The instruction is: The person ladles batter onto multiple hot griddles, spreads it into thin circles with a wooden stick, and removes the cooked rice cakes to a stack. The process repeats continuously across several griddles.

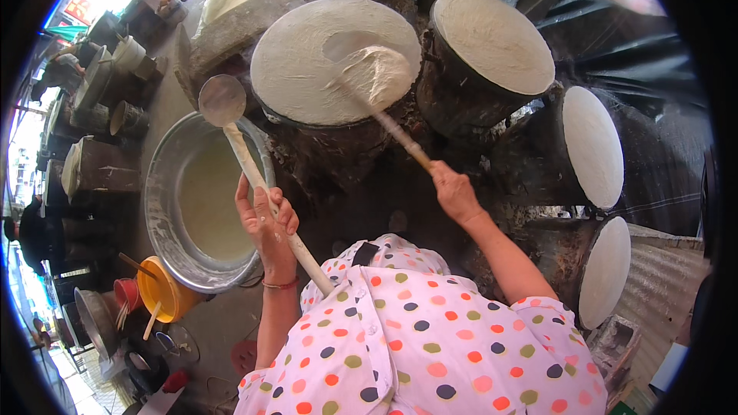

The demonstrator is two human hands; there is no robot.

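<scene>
My left hand (267,223) grips a long pale-handled ladle (221,98), its round scoop raised above the far rim of a large metal basin (159,184) of cloudy pale liquid. My right hand (453,192) is closed round the wooden handle of a spreading tool (407,142), blurred by motion and angled onto a round white top (296,61) of a dark drum (323,146). A thick, lumpy smear of pale batter (384,77) lies at the tool's far end, beside a smoother, greyer patch. The exact shape of the tool's head is unclear.
Several more white-topped drums (492,42) curve along the right, beside dark plastic sheeting (653,123). At lower left are a yellow bucket (173,292), a red container (127,292) and pans (96,323). Another person (61,73) is among buckets and blocks at far left. Corrugated metal (653,277) is at right.
</scene>
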